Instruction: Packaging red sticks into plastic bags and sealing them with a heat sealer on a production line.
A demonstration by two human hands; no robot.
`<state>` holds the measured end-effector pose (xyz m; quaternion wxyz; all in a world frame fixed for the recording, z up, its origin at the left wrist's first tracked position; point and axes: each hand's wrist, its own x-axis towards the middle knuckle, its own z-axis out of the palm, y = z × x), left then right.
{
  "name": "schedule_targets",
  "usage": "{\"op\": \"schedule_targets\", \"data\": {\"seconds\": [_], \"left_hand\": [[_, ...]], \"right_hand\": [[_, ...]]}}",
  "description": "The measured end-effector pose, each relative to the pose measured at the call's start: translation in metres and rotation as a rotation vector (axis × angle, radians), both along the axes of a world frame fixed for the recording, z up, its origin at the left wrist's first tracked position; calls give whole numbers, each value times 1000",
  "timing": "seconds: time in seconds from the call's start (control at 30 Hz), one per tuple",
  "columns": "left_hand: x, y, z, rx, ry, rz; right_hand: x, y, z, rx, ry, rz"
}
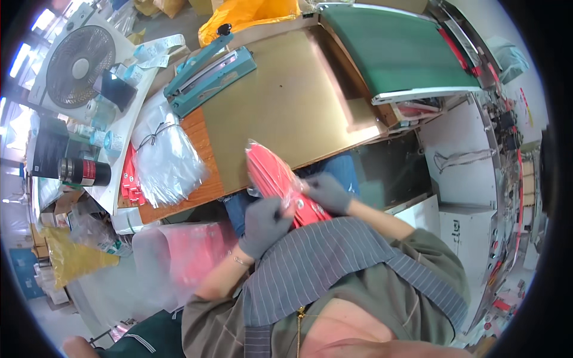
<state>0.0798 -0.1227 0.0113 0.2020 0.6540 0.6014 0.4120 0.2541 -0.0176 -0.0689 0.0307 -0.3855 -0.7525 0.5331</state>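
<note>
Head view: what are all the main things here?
Red packet: one, red, centre
Table: one, brown, upper centre
Board: one, tan, on table
Clear bags: one bundle, transparent, table's left
Red strips: several, red, beside bags
Sealer: one, teal, upper left
Belt: one, green, upper right
Fan: one, grey, upper left
Flask: one, black, left
Sack: one, yellow, top
Bagged bundle: one, pinkish, lower left
Apron: one, grey striped, lower centre
Left hand: one, gloved grey, on packet
Right hand: one, gloved grey, on packet

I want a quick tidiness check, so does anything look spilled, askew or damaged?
Nothing looks spilled. The tied clear bags look a little untidy: their loose ends splay unevenly, and red pieces jut out beside them. Damage to the wrapped red bundle is hard to tell.
</note>
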Motion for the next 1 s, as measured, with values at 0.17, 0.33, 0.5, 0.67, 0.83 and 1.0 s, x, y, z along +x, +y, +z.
{"op": "schedule_targets", "data": {"seconds": [0.17,0.33,0.5,0.67,0.83,1.0], "left_hand": [[-47,101,48,68,79,247],[-149,147,56,245,681,286],[-147,169,100,-215,224,313],[-128,177,112,-230,13,204],[-129,176,109,-176,42,128],[-104,148,160,-254,-249,38]], "right_hand": [[-64,59,92,500,559,-260],[-92,138,154,872,156,-157],[-101,164,195,918,219,-327],[-92,202,190,797,153,-331],[-78,214,181,247,62,-168],[-67,179,228,815,607,-111]]}}
